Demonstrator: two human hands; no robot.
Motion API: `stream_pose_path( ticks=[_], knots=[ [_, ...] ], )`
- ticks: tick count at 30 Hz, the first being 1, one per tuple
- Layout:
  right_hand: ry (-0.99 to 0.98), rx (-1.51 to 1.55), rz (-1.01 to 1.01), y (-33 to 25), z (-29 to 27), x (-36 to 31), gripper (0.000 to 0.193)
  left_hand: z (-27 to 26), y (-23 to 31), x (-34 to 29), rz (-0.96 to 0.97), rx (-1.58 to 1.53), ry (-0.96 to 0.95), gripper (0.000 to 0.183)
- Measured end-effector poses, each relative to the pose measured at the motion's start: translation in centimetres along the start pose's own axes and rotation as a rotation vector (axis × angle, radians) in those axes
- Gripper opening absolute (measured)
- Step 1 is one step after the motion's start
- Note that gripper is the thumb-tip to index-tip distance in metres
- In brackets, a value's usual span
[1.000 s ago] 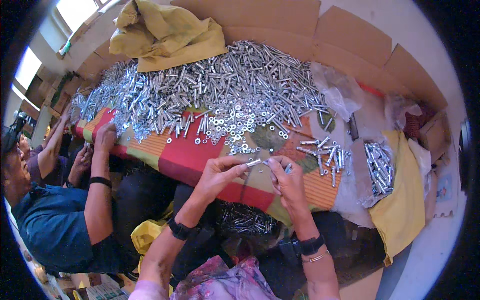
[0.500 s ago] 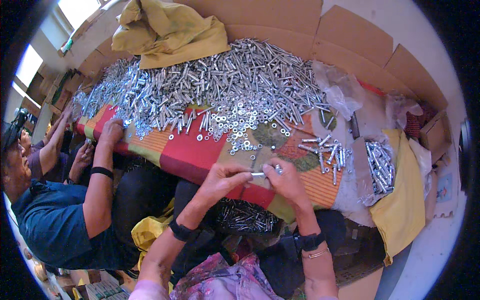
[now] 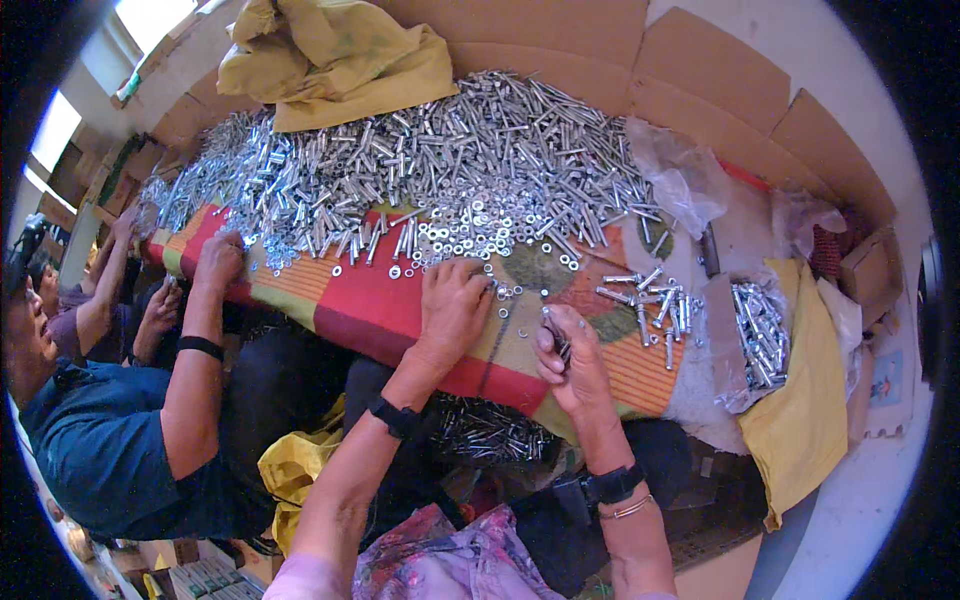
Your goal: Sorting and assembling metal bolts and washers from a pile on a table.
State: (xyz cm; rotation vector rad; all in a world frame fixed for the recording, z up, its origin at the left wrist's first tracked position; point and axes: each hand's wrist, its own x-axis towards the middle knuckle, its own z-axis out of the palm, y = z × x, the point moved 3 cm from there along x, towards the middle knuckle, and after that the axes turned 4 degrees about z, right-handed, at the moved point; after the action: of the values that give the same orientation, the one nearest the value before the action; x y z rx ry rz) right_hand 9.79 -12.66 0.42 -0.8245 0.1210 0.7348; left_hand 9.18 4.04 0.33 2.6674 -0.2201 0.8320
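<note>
My left hand is down at the near edge of the loose washers and nuts, its fingers bent and drawn together. Its fingertips touch the small rings, but what they pinch is hidden. Over the patterned cloth to the right, my right hand is closed around a metal anchor bolt, held upright with its tip showing above the fingers. A few washers lie between the two hands. To the right of my right hand rests a small group of anchor bolts with sleeves.
A large heap of bolts spreads behind the washers, partly under a yellow sack. A box of bolts stands at right beside yellow cloth. Another bin of bolts sits below the table edge. Co-workers sit at left.
My hands have come apart. My left hand has moved forward to the washers, while my right hand has shifted slightly right and turned the bolt upright.
</note>
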Motion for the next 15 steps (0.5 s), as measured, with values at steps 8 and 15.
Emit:
stream_pose_path(
  ticks=[8, 15],
  knots=[
    [0.087, -0.027, 0.028, 0.3, 0.4, 0.2, 0.013, -0.3, -0.3, -0.8, -0.240, -0.411, 0.051, 0.010],
    [0.149, -0.218, 0.057, 0.8, 0.3, 0.6, 0.015, -1.4, 4.2, -1.5, -0.217, -0.503, 0.036, 0.013]
  ],
)
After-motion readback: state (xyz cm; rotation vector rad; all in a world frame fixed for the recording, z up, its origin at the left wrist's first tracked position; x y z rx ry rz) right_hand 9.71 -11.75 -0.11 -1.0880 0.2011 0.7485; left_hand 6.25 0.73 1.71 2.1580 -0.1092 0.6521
